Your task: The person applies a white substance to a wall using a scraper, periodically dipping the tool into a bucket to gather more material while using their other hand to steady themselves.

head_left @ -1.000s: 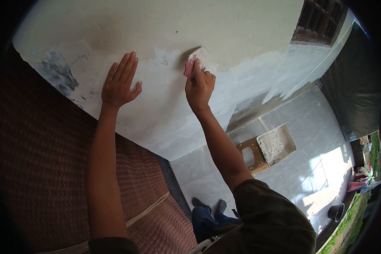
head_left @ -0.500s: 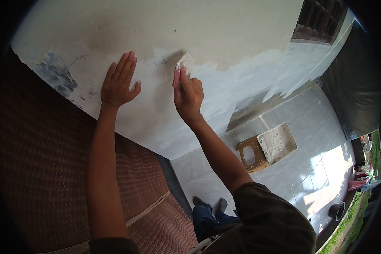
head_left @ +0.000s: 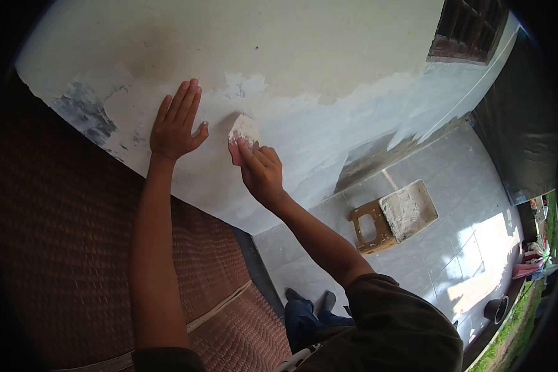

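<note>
My left hand (head_left: 175,127) lies flat against the wall (head_left: 328,62), its fingers stretched out and the thumb apart. To its right, my right hand (head_left: 263,170) is closed around a putty knife (head_left: 244,130) with a pinkish handle part and a blade smeared with white paste. The blade is at the wall, just below a fresh white patch (head_left: 245,85). White filler covers the lower band of the wall, while the upper part is cream. Dark, flaking paint (head_left: 85,113) shows left of my left hand.
On the grey tiled floor (head_left: 415,266), a tray of white paste (head_left: 409,211) rests on a brown stool (head_left: 371,226). A woven brown mat (head_left: 74,248) stands at left. A barred window (head_left: 468,31) is at upper right, a dark bucket (head_left: 495,309) at lower right.
My right hand has drawn the putty knife down and to the left along the wall, uncovering the white patch above. My left hand stays nearly in place.
</note>
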{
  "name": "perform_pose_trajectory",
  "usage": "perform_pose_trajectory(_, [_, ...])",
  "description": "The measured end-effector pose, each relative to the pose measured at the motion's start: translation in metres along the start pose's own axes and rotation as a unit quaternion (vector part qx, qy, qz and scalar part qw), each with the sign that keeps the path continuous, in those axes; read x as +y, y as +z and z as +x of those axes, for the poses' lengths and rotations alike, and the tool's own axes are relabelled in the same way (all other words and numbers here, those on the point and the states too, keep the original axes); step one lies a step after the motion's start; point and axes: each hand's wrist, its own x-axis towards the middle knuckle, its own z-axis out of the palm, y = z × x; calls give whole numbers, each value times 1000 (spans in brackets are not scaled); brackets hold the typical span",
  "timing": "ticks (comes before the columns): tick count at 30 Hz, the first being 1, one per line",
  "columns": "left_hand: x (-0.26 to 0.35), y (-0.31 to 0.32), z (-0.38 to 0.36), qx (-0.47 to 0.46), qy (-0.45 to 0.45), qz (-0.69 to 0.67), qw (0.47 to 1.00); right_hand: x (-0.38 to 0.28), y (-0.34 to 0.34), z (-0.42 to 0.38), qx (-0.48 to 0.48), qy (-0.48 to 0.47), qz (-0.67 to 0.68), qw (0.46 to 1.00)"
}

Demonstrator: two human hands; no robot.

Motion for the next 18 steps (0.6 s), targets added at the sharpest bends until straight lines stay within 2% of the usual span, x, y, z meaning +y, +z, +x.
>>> perform_pose_trajectory(3, [0,0,0,2,3,7,1000,33,-13,46,75,-6,-23,997])
perform_pose_trajectory(7, [0,1,-1,3,4,11,1000,73,-6,53,83,18,-89,992])
perform_pose_trajectory(9, [1,1,-1,0,-2,14,1000,67,2,32,61,32,-120,990])
perform_pose_trajectory(12, [0,0,-1,1,-1,15,1000,31,7,-11,-1,73,-57,996])
perform_pose_trajectory(14, [0,1,-1,6,9,11,1000,9,-1,-16,-27,32,-33,999])
perform_pose_trajectory(18, [-1,1,-1,1,9,9,1000,25,-17,29,67,45,-49,996])
